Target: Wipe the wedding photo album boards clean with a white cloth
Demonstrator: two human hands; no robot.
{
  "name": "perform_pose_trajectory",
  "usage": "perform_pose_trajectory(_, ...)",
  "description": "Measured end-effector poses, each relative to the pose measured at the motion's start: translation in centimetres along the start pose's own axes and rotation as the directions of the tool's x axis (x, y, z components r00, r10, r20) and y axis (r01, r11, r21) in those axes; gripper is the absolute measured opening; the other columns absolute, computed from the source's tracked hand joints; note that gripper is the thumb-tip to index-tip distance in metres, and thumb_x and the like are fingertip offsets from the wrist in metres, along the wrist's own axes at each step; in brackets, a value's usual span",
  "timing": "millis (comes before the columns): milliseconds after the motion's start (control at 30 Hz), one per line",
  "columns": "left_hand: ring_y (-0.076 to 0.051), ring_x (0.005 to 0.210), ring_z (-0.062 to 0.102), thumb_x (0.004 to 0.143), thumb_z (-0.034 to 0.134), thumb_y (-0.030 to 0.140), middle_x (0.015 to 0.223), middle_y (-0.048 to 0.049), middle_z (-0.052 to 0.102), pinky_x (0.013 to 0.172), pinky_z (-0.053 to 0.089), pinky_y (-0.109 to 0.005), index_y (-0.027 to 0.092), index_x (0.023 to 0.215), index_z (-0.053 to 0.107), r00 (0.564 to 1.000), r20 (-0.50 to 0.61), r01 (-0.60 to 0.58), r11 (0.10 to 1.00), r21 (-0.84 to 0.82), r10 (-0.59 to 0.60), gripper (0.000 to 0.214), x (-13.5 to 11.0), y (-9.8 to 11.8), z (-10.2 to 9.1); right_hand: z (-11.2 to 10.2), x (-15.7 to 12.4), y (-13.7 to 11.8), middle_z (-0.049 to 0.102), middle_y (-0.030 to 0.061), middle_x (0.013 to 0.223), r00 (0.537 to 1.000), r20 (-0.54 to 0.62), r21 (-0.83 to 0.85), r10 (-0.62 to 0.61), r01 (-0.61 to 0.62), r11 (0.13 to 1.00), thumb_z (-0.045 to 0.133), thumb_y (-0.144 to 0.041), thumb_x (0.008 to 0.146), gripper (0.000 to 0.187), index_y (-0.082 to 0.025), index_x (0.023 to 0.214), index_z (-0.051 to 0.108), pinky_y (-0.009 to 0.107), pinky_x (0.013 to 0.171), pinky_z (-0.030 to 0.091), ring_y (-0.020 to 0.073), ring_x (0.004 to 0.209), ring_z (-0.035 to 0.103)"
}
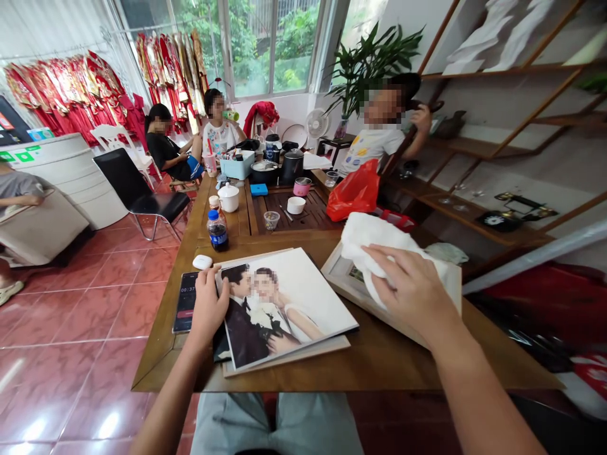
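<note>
My left hand [208, 306] rests palm down on the left edge of a large wedding photo print [294, 303], which lies on a backing board near the front of the wooden table [379, 360]. Its fingers are stretched out. My right hand [408, 287] presses a white cloth [374, 240] onto a white picture frame [339, 275] lying flat to the right of the print; the fingers lie over the cloth, gripping it.
A phone [186, 302], a white earbud case [202, 261] and a cola bottle [217, 230] lie left of the print. Further back are a tea tray with cups, pots and a red plastic bag [353, 193]. Three people sit at the far end; a black chair [137, 189] stands at left.
</note>
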State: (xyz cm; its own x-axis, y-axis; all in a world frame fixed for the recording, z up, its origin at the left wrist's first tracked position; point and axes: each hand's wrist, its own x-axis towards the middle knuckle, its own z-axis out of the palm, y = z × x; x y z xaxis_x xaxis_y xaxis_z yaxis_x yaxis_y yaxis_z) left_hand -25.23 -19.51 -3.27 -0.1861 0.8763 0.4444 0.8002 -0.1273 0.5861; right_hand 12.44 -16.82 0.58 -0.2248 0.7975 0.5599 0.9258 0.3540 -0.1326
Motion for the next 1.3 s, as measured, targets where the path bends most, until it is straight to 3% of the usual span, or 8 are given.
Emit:
perform_pose_trajectory(167, -0.025, 0.113, 0.057, 0.099, 0.050, 0.037, 0.120, -0.0115, 0.056, 0.102, 0.049, -0.045, 0.020, 0.133, 0.052, 0.994, 0.049, 0.097, 0.992, -0.078, -0.093, 0.039, -4.1, 0.4, -1.7, 3.2, -0.8, 5.6, 0.069, 0.0174, 0.124, 0.970, 0.125, -0.185, -0.209, 0.230, 0.956, 0.039, -0.020, 0.095, 0.044, -0.013, 0.130, 0.064, 0.047, 0.084, 0.046, 0.0333, 0.106, 0.063)
perform_pose_trajectory(333, -0.019, 0.091, 0.063, 0.095, 0.055, 0.042, 0.111, -0.0091, 0.061, 0.087, 0.055, -0.039, 0.018, 0.135, 0.051, 0.970, 0.132, 0.224, 0.960, -0.167, -0.203, 0.046, -6.0, 0.7, -2.2, 4.8, -2.2, 6.2, 0.071, 0.0158, 0.117, 0.958, 0.116, -0.190, -0.261, 0.279, 0.941, 0.039, -0.021, 0.094, 0.040, -0.015, 0.125, 0.064, 0.047, 0.082, 0.045, 0.0315, 0.100, 0.066)
perform_pose_trajectory(433, -0.017, 0.084, 0.064, 0.093, 0.057, 0.046, 0.110, -0.0090, 0.064, 0.082, 0.056, -0.037, 0.017, 0.135, 0.052, 0.951, 0.177, 0.287, 0.936, -0.205, -0.253, 0.051, -5.9, 0.8, -2.5, 4.0, -2.1, 3.7, 0.067, 0.0155, 0.125, 0.977, 0.022, -0.038, -0.213, 0.214, 0.976, 0.045, -0.030, 0.094, 0.038, -0.018, 0.125, 0.063, 0.050, 0.093, 0.043, 0.0332, 0.111, 0.063)
perform_pose_trajectory(500, -0.018, 0.086, 0.066, 0.090, 0.059, 0.046, 0.108, -0.0092, 0.066, 0.083, 0.057, -0.037, 0.016, 0.133, 0.054, 0.938, 0.208, 0.323, 0.917, -0.232, -0.278, 0.052, -5.4, 0.7, -2.8, 3.5, -1.6, 1.6, 0.069, 0.0131, 0.114, 0.993, 0.026, 0.180, -0.115, 0.109, 0.978, 0.047, -0.035, 0.095, 0.031, -0.020, 0.115, 0.066, 0.045, 0.091, 0.046, 0.0304, 0.106, 0.065)
perform_pose_trajectory(633, -0.020, 0.091, 0.070, 0.086, 0.065, 0.046, 0.106, -0.0087, 0.068, 0.086, 0.059, -0.038, 0.016, 0.131, 0.056, 0.905, 0.306, 0.390, 0.861, -0.326, -0.295, 0.055, -4.5, 0.3, -3.5, 4.1, -0.3, -1.4, 0.067, 0.0041, 0.081, 0.942, 0.334, 0.513, 0.022, -0.201, 0.834, 0.052, -0.044, 0.093, 0.025, -0.023, 0.096, 0.065, 0.036, 0.069, 0.050, 0.0216, 0.072, 0.061)
perform_pose_trajectory(733, -0.020, 0.092, 0.071, 0.083, 0.068, 0.045, 0.107, -0.0087, 0.068, 0.088, 0.059, -0.038, 0.016, 0.129, 0.058, 0.890, 0.349, 0.421, 0.825, -0.377, -0.294, 0.056, -4.3, -0.1, -3.8, 5.4, 0.2, -1.7, 0.062, 0.0005, 0.068, 0.927, 0.373, 0.566, 0.030, -0.253, 0.785, 0.052, -0.050, 0.092, 0.029, -0.023, 0.088, 0.064, 0.032, 0.058, 0.047, 0.0189, 0.062, 0.057)
perform_pose_trajectory(967, -0.019, 0.086, 0.072, 0.078, 0.075, 0.043, 0.114, -0.0098, 0.066, 0.082, 0.060, -0.036, 0.016, 0.131, 0.060, 0.877, 0.339, 0.470, 0.752, -0.463, -0.339, 0.062, -4.8, -0.4, -3.1, 6.5, -0.1, -1.1, 0.063, 0.0034, 0.074, 0.927, 0.365, 0.636, 0.081, -0.312, 0.706, 0.059, -0.057, 0.086, 0.037, -0.021, 0.085, 0.068, 0.033, 0.060, 0.048, 0.0185, 0.065, 0.056)
perform_pose_trajectory(1300, -0.023, 0.097, 0.073, 0.065, 0.088, 0.038, 0.107, -0.0112, 0.075, 0.094, 0.057, -0.037, 0.012, 0.124, 0.067, 0.809, 0.430, 0.587, 0.506, -0.632, -0.401, 0.069, -4.5, 0.7, -3.4, 8.3, -1.8, -1.2, 0.068, 0.0064, 0.078, 0.890, 0.410, 0.680, 0.202, -0.445, 0.582, 0.069, -0.063, 0.075, 0.049, -0.018, 0.092, 0.072, 0.034, 0.060, 0.051, 0.0208, 0.069, 0.062)
